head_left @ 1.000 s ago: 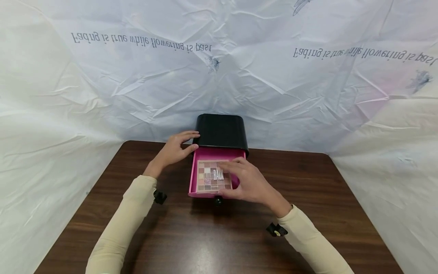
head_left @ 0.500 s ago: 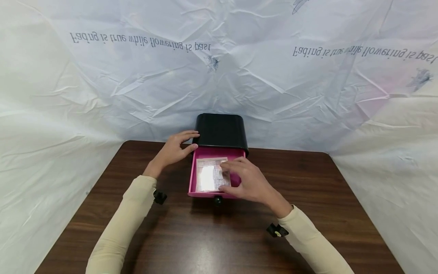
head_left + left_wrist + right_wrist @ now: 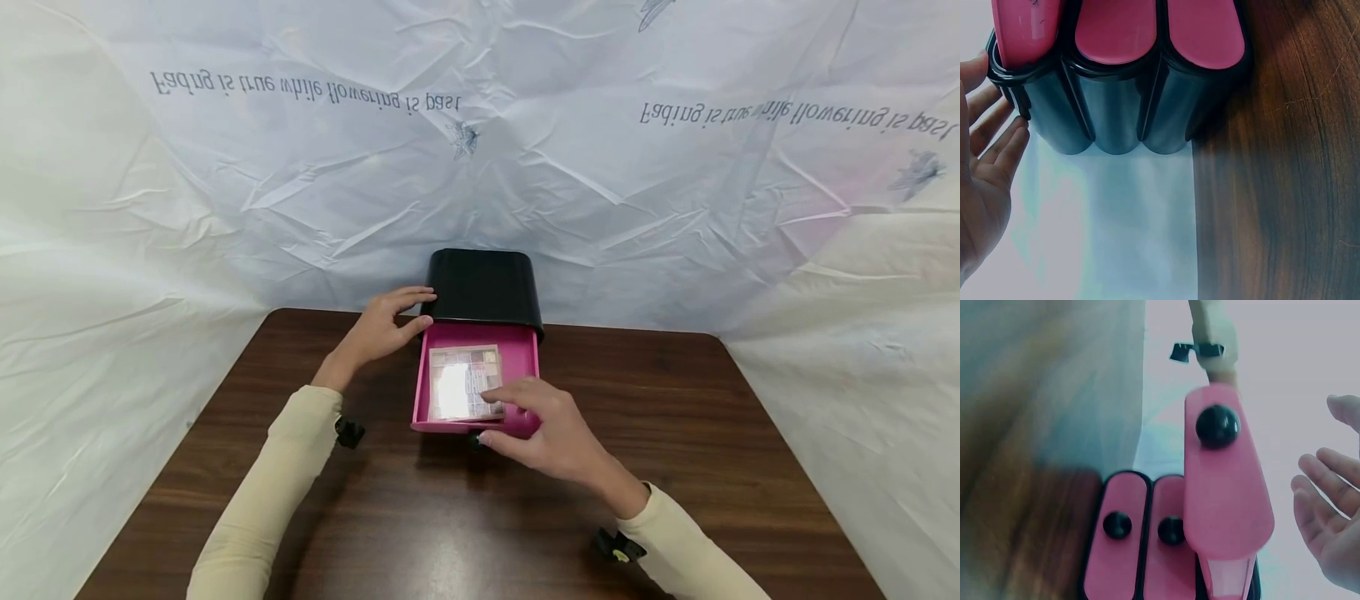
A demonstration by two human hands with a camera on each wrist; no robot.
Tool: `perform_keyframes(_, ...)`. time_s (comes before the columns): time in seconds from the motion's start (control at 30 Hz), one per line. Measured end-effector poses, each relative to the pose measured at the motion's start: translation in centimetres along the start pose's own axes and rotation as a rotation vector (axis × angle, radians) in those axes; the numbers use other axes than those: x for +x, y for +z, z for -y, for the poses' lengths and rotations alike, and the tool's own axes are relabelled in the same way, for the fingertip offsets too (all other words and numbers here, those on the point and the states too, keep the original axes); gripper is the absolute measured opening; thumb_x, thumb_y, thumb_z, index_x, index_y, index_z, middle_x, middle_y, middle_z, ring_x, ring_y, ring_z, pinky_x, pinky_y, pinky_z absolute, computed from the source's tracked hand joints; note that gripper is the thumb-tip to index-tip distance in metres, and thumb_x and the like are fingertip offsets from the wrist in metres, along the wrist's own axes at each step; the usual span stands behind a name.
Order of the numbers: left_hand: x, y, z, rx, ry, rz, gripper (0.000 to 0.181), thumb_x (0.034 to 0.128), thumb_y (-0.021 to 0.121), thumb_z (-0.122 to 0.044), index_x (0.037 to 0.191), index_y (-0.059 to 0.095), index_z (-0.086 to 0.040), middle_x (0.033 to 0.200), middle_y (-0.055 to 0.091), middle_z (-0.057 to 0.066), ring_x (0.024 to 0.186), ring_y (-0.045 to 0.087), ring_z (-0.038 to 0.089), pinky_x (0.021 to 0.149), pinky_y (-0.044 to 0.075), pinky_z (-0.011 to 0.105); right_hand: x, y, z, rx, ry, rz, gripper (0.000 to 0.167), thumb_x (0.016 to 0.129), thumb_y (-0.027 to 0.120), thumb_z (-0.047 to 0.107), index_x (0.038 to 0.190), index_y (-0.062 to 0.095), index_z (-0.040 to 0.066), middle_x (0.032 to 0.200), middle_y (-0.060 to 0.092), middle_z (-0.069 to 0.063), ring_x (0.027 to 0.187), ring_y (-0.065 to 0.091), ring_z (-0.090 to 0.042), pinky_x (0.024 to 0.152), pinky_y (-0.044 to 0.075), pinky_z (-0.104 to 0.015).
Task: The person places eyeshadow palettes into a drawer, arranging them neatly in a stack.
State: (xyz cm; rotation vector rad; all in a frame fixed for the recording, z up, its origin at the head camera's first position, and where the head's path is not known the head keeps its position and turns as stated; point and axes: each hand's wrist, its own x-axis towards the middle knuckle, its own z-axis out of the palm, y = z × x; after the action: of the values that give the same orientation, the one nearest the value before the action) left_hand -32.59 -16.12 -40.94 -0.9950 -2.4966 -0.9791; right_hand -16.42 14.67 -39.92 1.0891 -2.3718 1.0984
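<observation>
A small black cabinet (image 3: pixel 483 287) has its top pink drawer (image 3: pixel 519 354) pulled out. Inside that drawer, against its left side, lies an eyeshadow palette (image 3: pixel 459 385) with a shiny clear lid and bright glare. My left hand (image 3: pixel 377 330) rests its fingers on the cabinet's left side; the left wrist view shows the straight fingertips (image 3: pixel 1017 125) touching the black shell. My right hand (image 3: pixel 558 429) hovers over the drawer's front right corner, fingers relaxed, holding nothing. In the right wrist view, the right hand (image 3: pixel 1338 506) stands apart from the drawer's black knob (image 3: pixel 1217 426).
Beneath the pulled-out drawer, two lower drawers (image 3: pixel 1116 562) with round black knobs are closed. The cabinet stands at the back of a dark wooden table (image 3: pixel 360 508). A creased white sheet (image 3: pixel 360 192) with printed lettering hangs right behind it.
My right hand has drawn back from the palette, toward me and slightly right, leaving it in the drawer. Glare now covers the palette's lid. My left hand has stayed on the cabinet.
</observation>
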Motion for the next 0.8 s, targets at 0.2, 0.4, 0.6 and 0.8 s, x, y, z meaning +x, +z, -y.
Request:
perform_keyframes(0.2, 0.0, 0.1, 0.1, -0.002, 0.003, -0.007, 0.049, 0.1008, 0.065, -0.04, 0.141, 0.063, -0.014, 0.148, 0.056, 0.006, 0.135, 0.055, 0.027, 0.11, 0.046, 0.048, -1.7, 0.9, 1.1, 0.096, -0.001, 0.006, 0.038, 0.087, 0.084, 0.029, 0.12, 0.075, 0.013, 0.107, 0.075, 0.0, 0.083, 0.065, -0.013, 0.065, 0.056, -0.025)
perform_keyframes(0.4, 0.0, 0.1, 0.0, -0.009, -0.001, -0.005, 0.049, 0.1009, 0.065, -0.041, 0.142, 0.063, -0.014, 0.149, 0.056, 0.006, 0.135, 0.055, 0.028, 0.11, 0.046, 0.049, -3.5, 2.2, 1.8, 0.189, 0.09, 0.0, 0.031, 0.087, 0.084, 0.024, 0.114, 0.078, 0.012, 0.101, 0.077, 0.002, 0.083, 0.071, -0.01, 0.065, 0.06, -0.025)
perform_keyframes(0.6, 0.0, 0.1, 0.0, -0.007, 0.004, -0.004, 0.049, 0.1009, 0.065, -0.041, 0.142, 0.063, -0.013, 0.149, 0.056, 0.006, 0.135, 0.055, 0.028, 0.11, 0.046, 0.048, -5.2, 3.1, 1.6, 0.175, 0.231, 0.011, 0.028, 0.085, 0.086, 0.03, 0.108, 0.08, 0.015, 0.095, 0.077, 0.007, 0.076, 0.07, -0.004, 0.062, 0.06, -0.028)
perform_keyframes(0.8, 0.0, 0.1, 0.2, -0.009, 0.0, -0.007, 0.049, 0.1011, 0.064, -0.042, 0.142, 0.063, -0.014, 0.149, 0.055, 0.005, 0.135, 0.054, 0.027, 0.11, 0.046, 0.048, -5.6, 3.8, 0.9, 0.151, 0.335, -0.012, 0.033, 0.084, 0.086, 0.035, 0.107, 0.081, 0.011, 0.095, 0.079, 0.002, 0.075, 0.07, -0.001, 0.062, 0.06, -0.028)
